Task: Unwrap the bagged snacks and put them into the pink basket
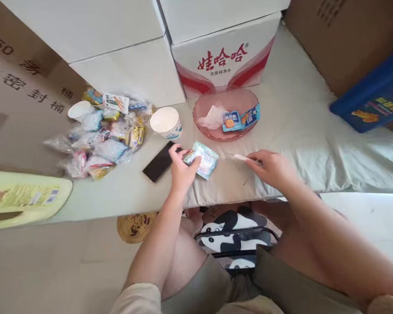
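My left hand [180, 169] pinches a small pale blue snack packet [203, 158] just above the cloth-covered table [301, 144]. My right hand [271, 168] rests on the cloth to the right, fingers closed on a thin white strip [240, 157] that pokes out to the left. A black phone [159, 162] lies face up just left of my left hand. Behind the packet stands a pink glass bowl [201, 124] with two blue snack packets [241, 119] and a clear wrapper in it.
A white paper cup [166, 122] stands behind the phone. A pile of several wrapped snacks [101, 139] and a second cup [80, 110] lie at the left. White cartons [222, 52] line the back; a blue box [373, 98] sits at the right. A panda stool [234, 233] is between my knees.
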The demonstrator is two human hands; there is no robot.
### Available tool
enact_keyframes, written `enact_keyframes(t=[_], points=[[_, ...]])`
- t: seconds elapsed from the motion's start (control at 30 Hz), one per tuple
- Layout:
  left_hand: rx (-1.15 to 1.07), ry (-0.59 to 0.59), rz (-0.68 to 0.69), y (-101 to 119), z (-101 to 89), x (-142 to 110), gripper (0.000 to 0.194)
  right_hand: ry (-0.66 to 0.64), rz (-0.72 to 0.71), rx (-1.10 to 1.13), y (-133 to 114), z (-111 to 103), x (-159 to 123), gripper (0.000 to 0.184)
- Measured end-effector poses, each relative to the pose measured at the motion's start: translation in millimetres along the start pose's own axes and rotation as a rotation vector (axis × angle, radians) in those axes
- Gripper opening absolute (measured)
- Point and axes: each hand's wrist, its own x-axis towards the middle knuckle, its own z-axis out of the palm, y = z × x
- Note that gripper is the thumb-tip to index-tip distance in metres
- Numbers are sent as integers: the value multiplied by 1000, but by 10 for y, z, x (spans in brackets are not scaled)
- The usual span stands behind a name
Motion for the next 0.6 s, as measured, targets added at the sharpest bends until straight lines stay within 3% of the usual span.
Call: enact_keyframes(t=[0.1,0.2,0.27,0.33,0.43,0.5,0.6], points=[[115,-127,121,29,-1,-33,52,122,-72,9,-2,-25,33,28],[-57,-223,62,103,54,-70,25,97,-175,108,-123,21,18,25],[-339,-184,-98,186,93,-87,17,44,-263,189,-254,93,-12,26],[-711,-143,-336,280,97,-81,22,-5,-341,226,-371,176,-35,34],[-1138,-108,-649,378,34,-18,20,-5,-405,225,-432,261,-28,15],[-1205,-31,-757,382,-28,43,16,22,-394,227,-386,260,-1,14],[-1107,103,-769,288,-119,115,15,53,-322,242,-258,173,43,18]])
